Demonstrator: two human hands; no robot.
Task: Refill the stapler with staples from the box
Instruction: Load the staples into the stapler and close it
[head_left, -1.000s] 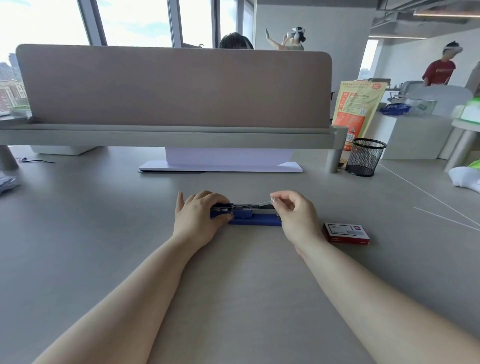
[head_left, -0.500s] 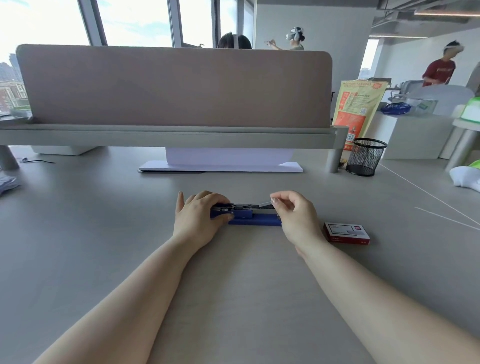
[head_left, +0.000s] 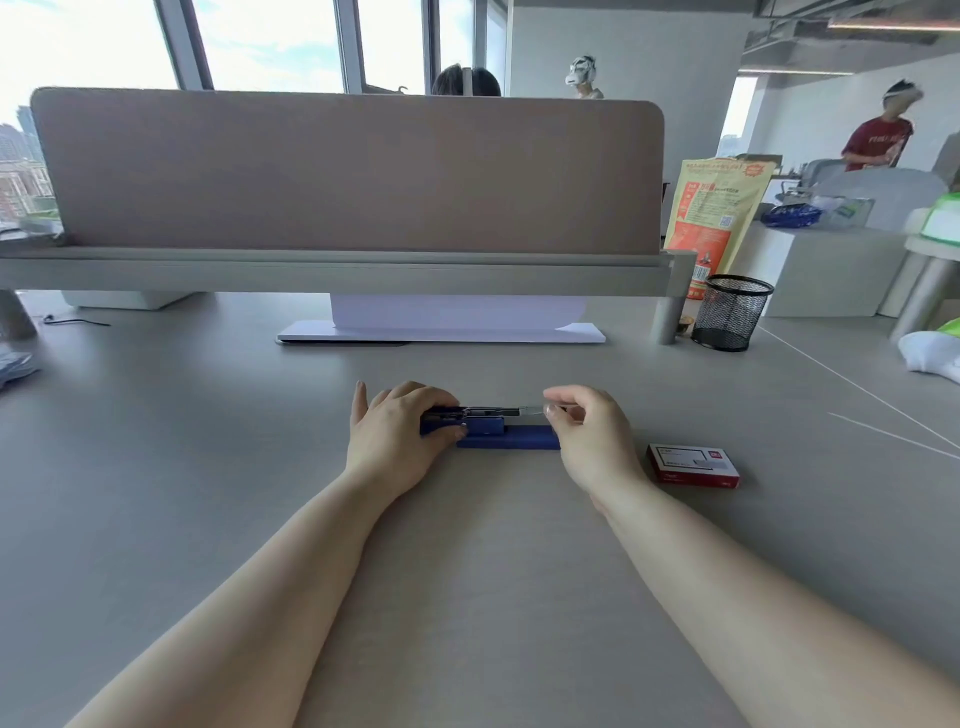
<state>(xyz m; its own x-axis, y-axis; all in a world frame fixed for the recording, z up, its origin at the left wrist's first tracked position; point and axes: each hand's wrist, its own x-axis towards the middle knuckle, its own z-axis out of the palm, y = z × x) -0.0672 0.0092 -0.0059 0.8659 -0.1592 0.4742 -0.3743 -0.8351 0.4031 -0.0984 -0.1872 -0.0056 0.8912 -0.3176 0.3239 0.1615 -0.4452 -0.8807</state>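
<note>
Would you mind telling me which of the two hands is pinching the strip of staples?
The right hand, pinching the staple strip at fingertips; the left hand grips the blue stapler.

The counter (head_left: 208, 467) is a matt grey laminate with a faint grain. On it, the stapler (head_left: 506, 436) has a smooth blue plastic body and a shiny metal channel on top. Right of the stapler, the staple box (head_left: 693, 464) is glossy red-and-white card. Beyond it stand a black wire-mesh cup (head_left: 731, 313) and a matt cloth-covered divider (head_left: 343, 171).
</note>
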